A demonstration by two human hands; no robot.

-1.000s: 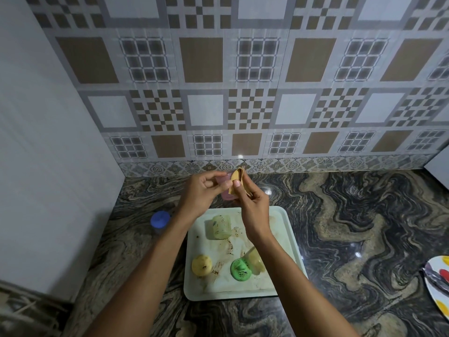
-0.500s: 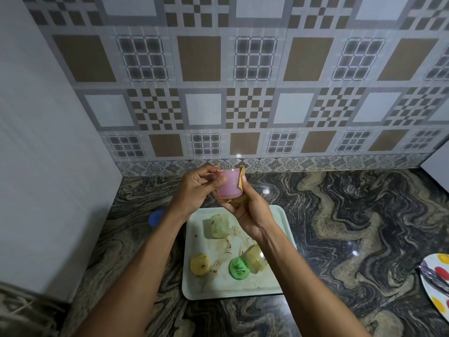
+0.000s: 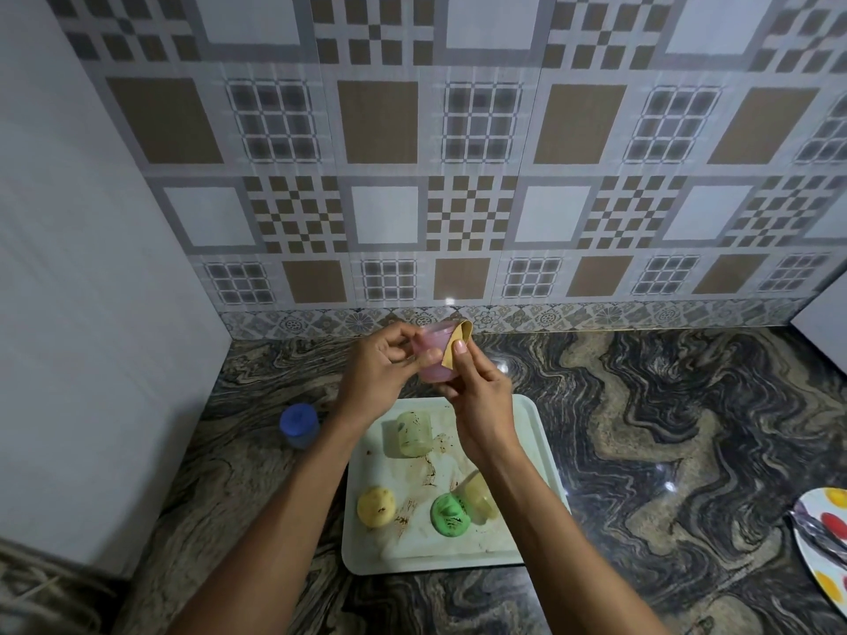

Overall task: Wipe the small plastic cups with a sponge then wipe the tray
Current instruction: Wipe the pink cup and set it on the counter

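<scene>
Pink cup (image 3: 433, 359) is in mid-air at frame centre, above the far edge of the tray (image 3: 543, 437), just in front of the base of the tiled wall (image 3: 458, 176). Left hand (image 3: 380, 375) grips it from the left, fingers and thumb curled round its side. Right hand (image 3: 481, 398) comes in from the right and pinches a thin tan sponge (image 3: 455, 349) against the cup's right side, thumb on top of the sponge; the sponge's top corner folds over the cup's rim. Cannot tell how far the sponge reaches inside. The tray is white and rectangular, flat on the dark marbled counter (image 3: 641, 428) at lower centre, with brown smears across its middle. Four cups are on it: a pale green cup (image 3: 412, 435) on its side near the far left part, a yellow cup (image 3: 376, 506) at near left, a green cup (image 3: 451, 515) at near centre, and a clear cup (image 3: 481, 497) touching the green one on its right, partly hidden by the right forearm. The yellow and green ones show dark specks. A blue cup (image 3: 299, 423) stands on the counter left of the tray, apart from it, near the white panel (image 3: 91, 268) that fills the left of the frame. At the lower right edge a spotted plate (image 3: 825, 584) is cut off by the frame, with a metal spoon (image 3: 820, 533) lying on it.
</scene>
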